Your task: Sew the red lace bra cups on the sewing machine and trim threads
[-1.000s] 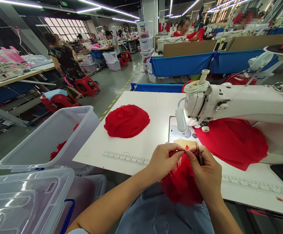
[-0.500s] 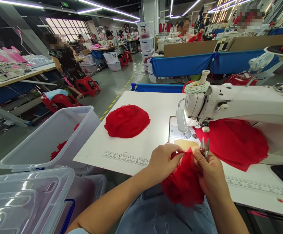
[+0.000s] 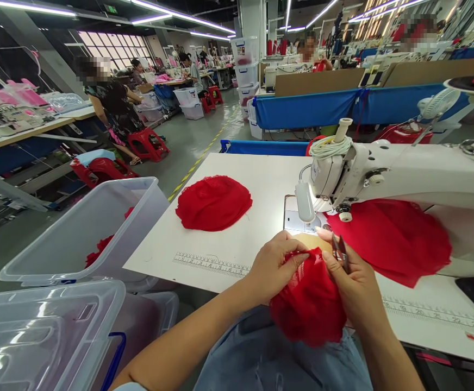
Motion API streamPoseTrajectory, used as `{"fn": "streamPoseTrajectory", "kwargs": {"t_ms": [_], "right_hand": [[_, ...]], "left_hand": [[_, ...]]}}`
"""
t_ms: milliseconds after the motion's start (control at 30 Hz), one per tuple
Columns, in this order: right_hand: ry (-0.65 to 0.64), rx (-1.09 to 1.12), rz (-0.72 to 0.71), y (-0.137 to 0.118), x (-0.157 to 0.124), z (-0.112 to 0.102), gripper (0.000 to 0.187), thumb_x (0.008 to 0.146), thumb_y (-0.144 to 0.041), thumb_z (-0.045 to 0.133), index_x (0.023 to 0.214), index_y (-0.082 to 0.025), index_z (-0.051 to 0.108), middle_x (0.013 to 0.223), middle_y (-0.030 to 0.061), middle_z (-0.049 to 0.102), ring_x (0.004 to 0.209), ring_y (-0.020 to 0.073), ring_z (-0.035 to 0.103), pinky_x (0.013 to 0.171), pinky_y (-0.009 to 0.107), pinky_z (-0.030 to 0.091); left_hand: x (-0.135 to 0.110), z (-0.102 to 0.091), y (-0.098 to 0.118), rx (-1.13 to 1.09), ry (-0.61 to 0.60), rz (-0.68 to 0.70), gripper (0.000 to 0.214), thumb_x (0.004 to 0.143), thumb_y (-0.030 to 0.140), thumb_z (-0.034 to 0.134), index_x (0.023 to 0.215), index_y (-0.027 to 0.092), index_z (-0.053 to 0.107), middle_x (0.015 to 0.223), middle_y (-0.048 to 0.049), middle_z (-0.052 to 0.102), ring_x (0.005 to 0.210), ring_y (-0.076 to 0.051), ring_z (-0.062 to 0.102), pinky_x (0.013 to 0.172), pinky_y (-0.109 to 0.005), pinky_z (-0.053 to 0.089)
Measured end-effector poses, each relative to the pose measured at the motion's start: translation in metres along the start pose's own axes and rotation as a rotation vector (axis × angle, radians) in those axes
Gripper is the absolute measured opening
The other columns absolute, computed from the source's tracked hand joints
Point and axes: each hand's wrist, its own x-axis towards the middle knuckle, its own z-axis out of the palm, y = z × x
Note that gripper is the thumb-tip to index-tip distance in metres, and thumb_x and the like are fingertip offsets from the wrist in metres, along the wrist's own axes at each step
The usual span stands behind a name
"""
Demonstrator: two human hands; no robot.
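My left hand pinches the upper edge of a red fabric piece, which hangs bunched over my lap at the table's front edge. My right hand is closed around a pair of thread snips, blades pointing up and slightly apart. Its thumb lies against the right side of the same fabric, while the index finger is stretched toward the machine. Just beyond both hands is the white sewing machine, with a tan patch in front of its needle plate. The fingers partly hide the fabric's top edge.
A round red fabric stack lies on the white table, left of the machine. More red fabric lies under the machine arm. An open clear bin and a lidded bin stand at left. People sit at other machines behind.
My right index finger has stretched out away from the fabric, and the snips have tilted and shifted slightly. My left hand keeps its pinch on the red fabric.
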Motion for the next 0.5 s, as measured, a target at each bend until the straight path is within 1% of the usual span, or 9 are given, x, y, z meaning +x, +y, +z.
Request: {"fn": "streamPoseTrajectory", "kwargs": {"t_ms": [67,100,133,200,233,267,367,433,500], "right_hand": [[-0.118,-0.087,0.010,0.000,0.007,-0.006,0.039,0.075,-0.045,0.070,0.108,-0.024,0.070,0.091,0.0043,0.069,0.087,0.0214,0.062,0.077,0.033,0.050],[-0.164,-0.103,0.018,0.000,0.009,-0.008,0.036,0.076,-0.046,0.068,0.103,-0.024,0.071,0.093,0.0046,0.070,0.090,0.0225,0.062,0.078,0.033,0.050],[-0.186,-0.115,0.018,-0.001,0.011,-0.009,0.032,0.076,-0.047,0.068,0.097,-0.023,0.072,0.090,0.0043,0.070,0.087,0.0222,0.062,0.074,0.032,0.051],[-0.201,-0.120,0.031,-0.001,0.011,-0.010,0.029,0.076,-0.049,0.068,0.080,-0.021,0.070,0.074,0.0019,0.065,0.070,0.0182,0.058,0.060,0.026,0.047],[-0.167,-0.101,0.036,-0.001,0.010,-0.009,0.030,0.075,-0.050,0.070,0.074,-0.020,0.067,0.067,0.0001,0.059,0.063,0.0152,0.053,0.054,0.024,0.043],[-0.097,-0.062,0.035,-0.001,0.009,-0.008,0.032,0.073,-0.050,0.071,0.071,-0.019,0.065,0.063,-0.0017,0.054,0.057,0.0126,0.047,0.050,0.022,0.039],[0.143,0.105,0.025,0.005,0.006,-0.003,0.036,0.069,-0.051,0.076,0.072,-0.018,0.062,0.060,-0.0049,0.046,0.052,0.0085,0.038,0.046,0.021,0.033],[0.174,0.144,0.038,0.010,0.006,-0.002,0.037,0.069,-0.051,0.076,0.074,-0.018,0.061,0.059,-0.0058,0.044,0.051,0.0078,0.036,0.045,0.021,0.031],[0.147,0.097,0.050,0.015,0.007,-0.003,0.037,0.072,-0.052,0.074,0.074,-0.018,0.060,0.059,-0.0057,0.045,0.051,0.0083,0.037,0.046,0.022,0.033]], "left_hand": [[0.000,-0.004,0.002,-0.105,-0.041,0.020,0.013,0.088,0.022,0.055,0.084,0.018,0.067,0.089,-0.0041,0.062,0.088,-0.017,0.057,0.082,-0.028,0.043],[0.000,-0.006,0.003,-0.150,-0.062,0.011,0.013,0.088,0.021,0.054,0.085,0.017,0.066,0.088,-0.0041,0.063,0.087,-0.017,0.057,0.083,-0.028,0.043],[0.000,-0.008,0.004,-0.183,-0.075,-0.010,0.013,0.088,0.020,0.053,0.085,0.017,0.065,0.088,-0.0041,0.064,0.087,-0.017,0.057,0.082,-0.028,0.043],[0.001,-0.011,0.004,-0.199,-0.078,-0.042,0.013,0.088,0.021,0.053,0.086,0.016,0.065,0.085,-0.0037,0.064,0.084,-0.016,0.057,0.079,-0.027,0.043],[0.002,-0.013,0.003,-0.186,-0.065,-0.040,0.013,0.088,0.021,0.054,0.084,0.017,0.065,0.084,-0.0034,0.063,0.083,-0.016,0.057,0.078,-0.027,0.043],[0.003,-0.014,0.001,-0.163,-0.038,-0.026,0.013,0.087,0.022,0.055,0.081,0.017,0.065,0.082,-0.0030,0.062,0.082,-0.016,0.056,0.077,-0.027,0.043],[0.008,-0.018,-0.005,-0.090,0.076,-0.010,0.017,0.084,0.025,0.058,0.071,0.017,0.063,0.075,-0.0017,0.059,0.076,-0.015,0.053,0.072,-0.026,0.042],[0.012,-0.019,-0.010,-0.105,0.076,-0.070,0.019,0.083,0.030,0.060,0.070,0.016,0.063,0.072,-0.0011,0.058,0.072,-0.015,0.052,0.068,-0.026,0.040],[0.016,-0.019,-0.013,-0.146,0.011,-0.147,0.020,0.080,0.036,0.064,0.076,0.016,0.066,0.074,-0.0010,0.061,0.071,-0.014,0.052,0.066,-0.025,0.039]]}}
